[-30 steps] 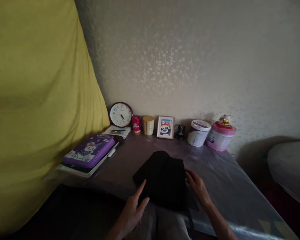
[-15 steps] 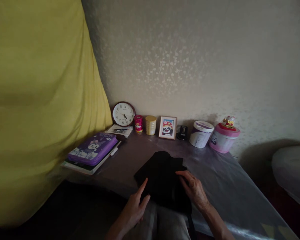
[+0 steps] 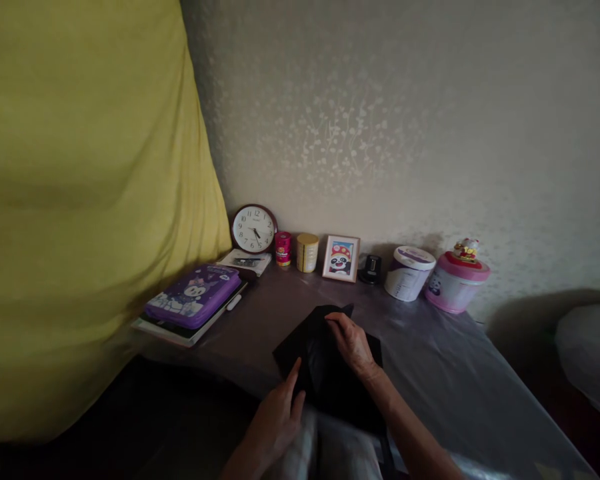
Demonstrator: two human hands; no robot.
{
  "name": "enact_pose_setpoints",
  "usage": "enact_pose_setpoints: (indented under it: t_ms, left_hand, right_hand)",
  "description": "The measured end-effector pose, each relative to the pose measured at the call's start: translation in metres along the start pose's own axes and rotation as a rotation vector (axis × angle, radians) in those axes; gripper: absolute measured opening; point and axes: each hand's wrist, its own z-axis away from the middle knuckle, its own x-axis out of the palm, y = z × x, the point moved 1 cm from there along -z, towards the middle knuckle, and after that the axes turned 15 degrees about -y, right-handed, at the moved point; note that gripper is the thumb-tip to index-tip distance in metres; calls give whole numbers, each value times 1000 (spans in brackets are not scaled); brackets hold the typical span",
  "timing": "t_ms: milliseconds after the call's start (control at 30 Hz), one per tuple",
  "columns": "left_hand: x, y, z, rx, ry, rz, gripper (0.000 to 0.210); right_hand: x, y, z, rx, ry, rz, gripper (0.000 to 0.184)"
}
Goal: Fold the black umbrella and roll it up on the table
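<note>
A black fabric item lies at the table's near edge; its exact kind is too dark to tell. A narrow strap hangs from its lower right side. My right hand is closed in a pinch on the item's upper part, lifting a fold of the fabric. On its left side rests my left hand, open, with the index finger stretched along the fabric and the thumb apart.
A purple case lies on books at the left, by a yellow curtain. Along the wall stand a clock, a pink can, a yellow-lidded can, a picture frame, a white tub and a pink-lidded tub.
My right hand has moved up and left over the black fabric, drawing a fold of it along. The left hand stays at the left side. The view has shifted slightly.
</note>
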Motion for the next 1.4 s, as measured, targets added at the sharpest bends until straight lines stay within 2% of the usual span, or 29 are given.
enact_pose_setpoints:
  t_ms: [200, 467, 600, 700, 833, 933, 1233, 1400]
  left_hand:
    - [0, 2, -1, 4, 14, -30, 57]
    - [4, 4, 4, -30, 46, -110, 61]
    - [4, 6, 7, -15, 70, -103, 69]
    - [6, 7, 7, 4, 42, -177, 64]
    - [8, 8, 6, -39, -1, -353, 55]
    - [7, 8, 5, -46, -5, -377, 54]
    - [8, 8, 6, -41, 19, -303, 54]
    - [9, 7, 4, -82, 15, -315, 53]
  right_hand:
    - [22, -1, -21, -5, 10, 23, 23]
    - [43, 0, -25, 18, -59, 120, 26]
    - [45, -2, -28, 31, -82, 179, 26]
    - [46, -3, -31, 41, -112, 231, 27]
    - [47, -3, -31, 29, -145, 295, 28]
    - [46, -4, -31, 14, -171, 307, 26]
    - [44, -5, -30, -23, -219, 209, 23]
    - [32, -8, -3, -146, -127, 58, 22]
